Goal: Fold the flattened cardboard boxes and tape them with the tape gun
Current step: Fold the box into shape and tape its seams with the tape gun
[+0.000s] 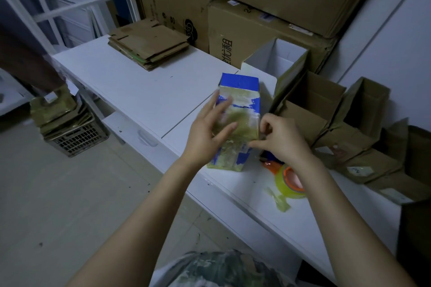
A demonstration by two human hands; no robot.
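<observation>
The only camera sits on the person's head (wide-angle), looking forward and down, close above the white table (130, 91).

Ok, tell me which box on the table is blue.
The blue box between left hand and right hand; the open boxes to its right and flattened stack behind are brown or white.

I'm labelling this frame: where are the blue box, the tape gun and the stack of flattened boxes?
blue box (240, 83): head view, on its blue far end panel.
tape gun (285, 185): head view, on the clear tape roll.
stack of flattened boxes (149, 42): head view, on the top sheet.
</observation>
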